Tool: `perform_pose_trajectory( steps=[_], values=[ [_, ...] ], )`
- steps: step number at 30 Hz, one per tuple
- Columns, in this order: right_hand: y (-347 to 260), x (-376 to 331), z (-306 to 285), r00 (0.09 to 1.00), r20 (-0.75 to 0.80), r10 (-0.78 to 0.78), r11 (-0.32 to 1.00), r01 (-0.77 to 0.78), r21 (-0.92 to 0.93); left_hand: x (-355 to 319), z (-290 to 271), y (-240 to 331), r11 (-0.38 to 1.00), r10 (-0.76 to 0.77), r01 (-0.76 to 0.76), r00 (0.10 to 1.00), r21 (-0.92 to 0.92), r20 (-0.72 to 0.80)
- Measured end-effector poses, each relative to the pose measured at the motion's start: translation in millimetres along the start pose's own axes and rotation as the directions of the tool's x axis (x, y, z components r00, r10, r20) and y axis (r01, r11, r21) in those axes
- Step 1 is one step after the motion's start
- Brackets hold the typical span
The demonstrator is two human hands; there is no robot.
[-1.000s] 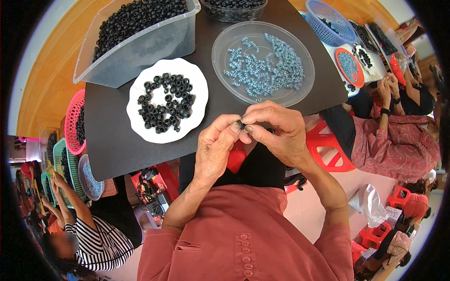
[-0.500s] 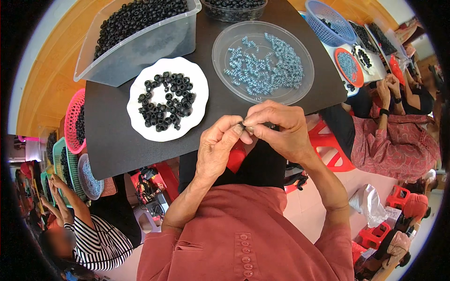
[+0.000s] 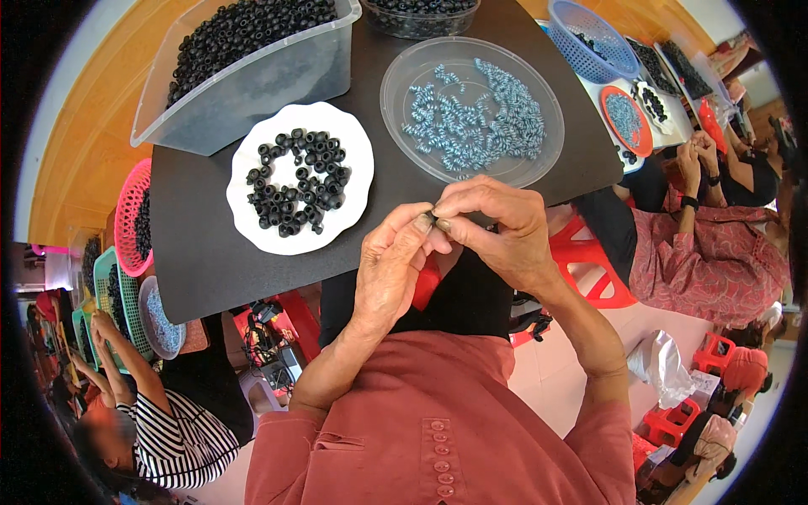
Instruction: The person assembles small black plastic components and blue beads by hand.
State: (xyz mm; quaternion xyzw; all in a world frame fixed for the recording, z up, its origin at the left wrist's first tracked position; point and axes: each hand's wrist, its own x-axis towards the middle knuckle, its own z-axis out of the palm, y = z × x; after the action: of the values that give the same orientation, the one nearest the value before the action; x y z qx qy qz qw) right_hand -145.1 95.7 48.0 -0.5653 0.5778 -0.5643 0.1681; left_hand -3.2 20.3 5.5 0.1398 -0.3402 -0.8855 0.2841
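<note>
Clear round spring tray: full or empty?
Neither, partly filled: blue coil springs cluster in the clear round tray, with bare plastic around them.

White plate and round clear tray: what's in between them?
A strip of dark tabletop lies between the white plate and the round clear tray in the head view.

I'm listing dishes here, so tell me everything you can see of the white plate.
The white plate is round with a wavy rim and looks smooth, perhaps plastic or ceramic. It lies flat on the dark tabletop, left of the clear round tray. Small black hollow pieces lie loose in its middle, leaving the rim bare. Neither the left hand nor the right hand touches it.
</note>
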Motion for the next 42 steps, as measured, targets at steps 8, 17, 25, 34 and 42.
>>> perform_pose_trajectory(
  steps=[8, 17, 25, 34, 42],
  values=[
    [-7.4, -3.1, 2.6, 1.000, 0.016, -0.020, 0.997, 0.021, -0.073, 0.3, 5.9, 7.4, 0.996, -0.021, 0.018, 0.999, -0.089, -0.030],
    [-5.0, -3.7, 11.5, 0.991, 0.034, -0.130, 0.913, 0.133, -0.385, 0.5, 6.8, 5.4, 0.987, -0.065, 0.064, 0.998, -0.147, -0.002],
    [1.7, -2.9, 10.1, 0.959, 0.172, -0.226, 0.779, 0.283, -0.559, 0.4, 2.0, 5.7, 0.986, -0.121, 0.112, 0.990, -0.127, -0.067],
    [8.5, -4.3, 11.9, 0.929, 0.136, -0.345, 0.726, 0.356, -0.589, 3.2, -2.5, 4.4, 0.991, -0.082, 0.086, 0.996, -0.105, 0.042],
    [4.0, -6.6, 11.1, 0.965, 0.038, -0.259, 0.817, 0.240, -0.524, -1.2, 9.0, 4.1, 0.992, -0.082, 0.079, 0.996, -0.094, -0.031]
  ],
)
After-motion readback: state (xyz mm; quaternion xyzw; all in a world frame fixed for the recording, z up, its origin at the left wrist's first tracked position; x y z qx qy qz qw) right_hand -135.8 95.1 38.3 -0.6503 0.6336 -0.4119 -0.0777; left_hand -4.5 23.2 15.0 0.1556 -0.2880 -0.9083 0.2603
